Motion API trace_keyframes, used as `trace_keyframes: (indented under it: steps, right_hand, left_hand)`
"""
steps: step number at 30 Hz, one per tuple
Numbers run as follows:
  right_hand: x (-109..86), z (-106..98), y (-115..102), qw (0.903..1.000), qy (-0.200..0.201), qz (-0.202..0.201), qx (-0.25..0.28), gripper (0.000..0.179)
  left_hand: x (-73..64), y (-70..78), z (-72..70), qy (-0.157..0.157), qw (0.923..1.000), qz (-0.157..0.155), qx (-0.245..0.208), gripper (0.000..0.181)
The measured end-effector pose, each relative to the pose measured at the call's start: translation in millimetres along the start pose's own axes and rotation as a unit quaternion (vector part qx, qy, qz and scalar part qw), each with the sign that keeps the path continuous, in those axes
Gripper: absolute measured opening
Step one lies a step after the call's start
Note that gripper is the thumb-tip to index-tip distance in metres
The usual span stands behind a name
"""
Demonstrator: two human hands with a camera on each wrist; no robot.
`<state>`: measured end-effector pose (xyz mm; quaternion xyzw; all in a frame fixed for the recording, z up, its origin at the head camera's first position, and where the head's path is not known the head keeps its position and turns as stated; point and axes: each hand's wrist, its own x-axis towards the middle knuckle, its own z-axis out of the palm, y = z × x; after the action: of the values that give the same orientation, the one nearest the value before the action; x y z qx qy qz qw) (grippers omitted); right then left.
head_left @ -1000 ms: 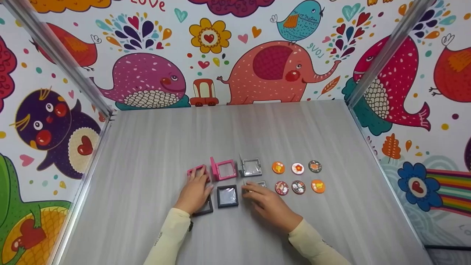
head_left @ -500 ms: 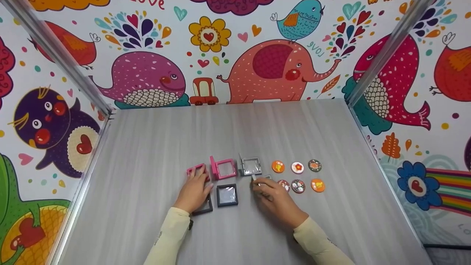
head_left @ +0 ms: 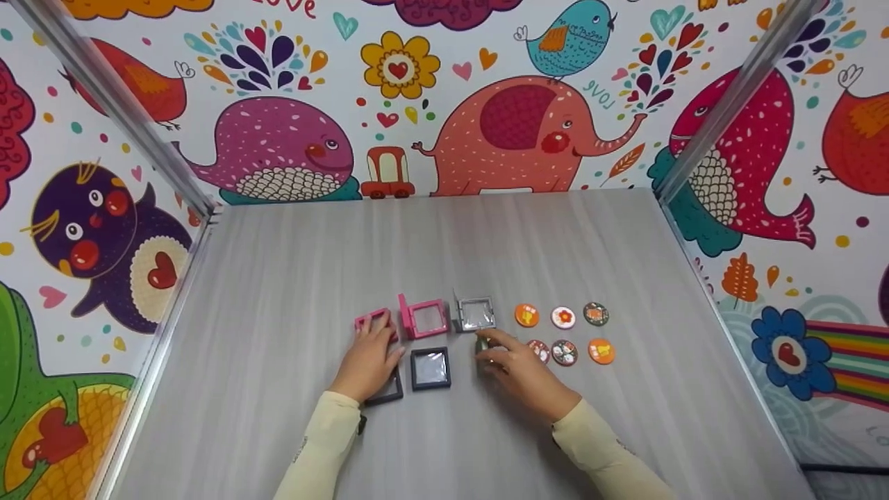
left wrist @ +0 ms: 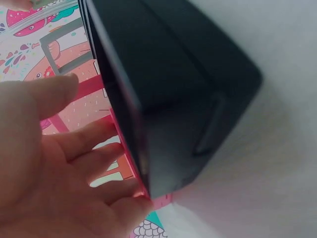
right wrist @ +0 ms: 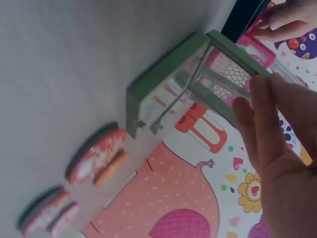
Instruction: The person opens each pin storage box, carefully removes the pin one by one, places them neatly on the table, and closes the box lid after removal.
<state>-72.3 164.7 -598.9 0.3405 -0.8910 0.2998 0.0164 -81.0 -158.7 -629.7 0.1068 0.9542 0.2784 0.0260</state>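
Note:
My right hand (head_left: 524,378) pinches the raised lid of a small green frame (right wrist: 163,69) with clear windows. The right wrist view shows its two hinged halves spread apart, thumb and fingertips at the lid's edge. My left hand (head_left: 364,364) rests with extended fingers on a pink frame (head_left: 362,323), hiding much of it. A black frame (left wrist: 183,84) stands close under that palm in the left wrist view. Between the hands lies a second black frame (head_left: 430,368), closed. Behind them, another pink frame (head_left: 426,319) and a silver frame (head_left: 476,314) stand with lids raised.
Two rows of round badges lie to the right, among them an orange badge (head_left: 526,315), a flower badge (head_left: 563,317) and a dark badge (head_left: 565,353). The grey table (head_left: 430,243) is bounded by cartoon-printed walls (head_left: 514,139) at the back and sides.
My right hand has shifted slightly right from the green frame's left side, and the frame's lid now stands raised between its fingers. My left hand has stayed on the pink frame.

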Motion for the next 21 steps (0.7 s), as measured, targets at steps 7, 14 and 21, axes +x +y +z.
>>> trace_keyframes:
  steps: [7, 14, 21]
  right_hand:
    - [0.2, 12.9, 0.8, 0.9934, 0.058, -0.019, 0.098, 0.024]
    - [-8.6, 19.0, 8.6, 0.9879, 0.059, 0.022, 0.141, 0.024]
    - [-19.6, 15.2, 20.0, 0.9973, 0.036, 0.049, 0.040, 0.024]
  left_hand:
    - [-1.1, -0.2, 0.6, 0.003, 1.0000, 0.001, -0.005, 0.051]
    - [-1.3, -0.7, 1.9, -0.002, 1.0000, 0.001, -0.005, 0.054]
    - [-2.3, -1.7, 0.0, 0.003, 0.9999, 0.007, -0.008, 0.053]
